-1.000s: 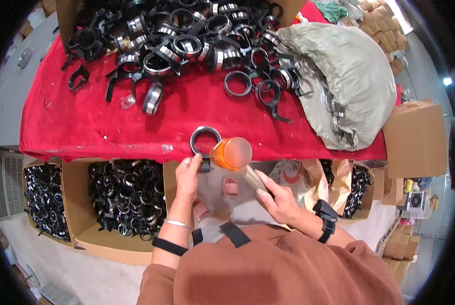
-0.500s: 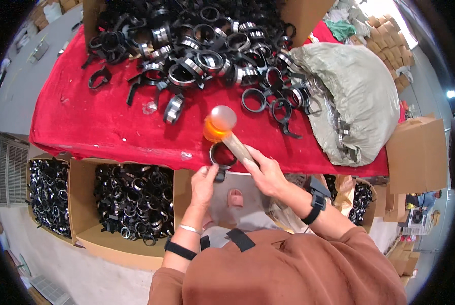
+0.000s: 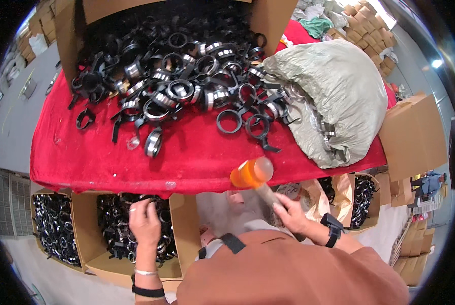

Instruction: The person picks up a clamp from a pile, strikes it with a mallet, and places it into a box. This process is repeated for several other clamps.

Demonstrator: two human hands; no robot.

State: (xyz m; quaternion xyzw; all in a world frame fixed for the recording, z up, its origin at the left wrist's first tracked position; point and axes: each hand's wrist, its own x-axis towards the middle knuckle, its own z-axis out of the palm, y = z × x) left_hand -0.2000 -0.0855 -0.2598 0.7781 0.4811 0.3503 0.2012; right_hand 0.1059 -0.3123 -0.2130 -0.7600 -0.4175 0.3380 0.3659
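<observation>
Head view, single frame. Right hand (image 3: 294, 216), lower centre-right of the frame, is closed around the pale wooden handle of an orange-headed rubber mallet (image 3: 251, 173). Mallet head sits at frame centre, just over the near edge of the red cloth-covered table (image 3: 85, 162), tilted up and to the left from the hand. A black wristwatch (image 3: 332, 230) is on that wrist.

Left hand (image 3: 145, 223), lower left of centre, reaches down into an open brown cardboard box (image 3: 182, 229) below the table's near edge. Fingers are curled among the black ring clamps with metal inserts (image 3: 118, 229) that fill the box; whether they pinch one clamp I cannot tell. A thin bracelet and a black band are on the left wrist.

A second cardboard box of clamps (image 3: 52, 229) stands just beside the first, at far left. Another clamp-filled box (image 3: 362, 193) is at right, under the table edge.

Table top: a large heap of loose black ring clamps (image 3: 176, 76) covers the upper half. A bare red strip runs along the near edge from left to centre. A grey-green sack (image 3: 339, 96) lies at upper right, its mouth touching the heap, and overhangs the right part of the near edge.
</observation>
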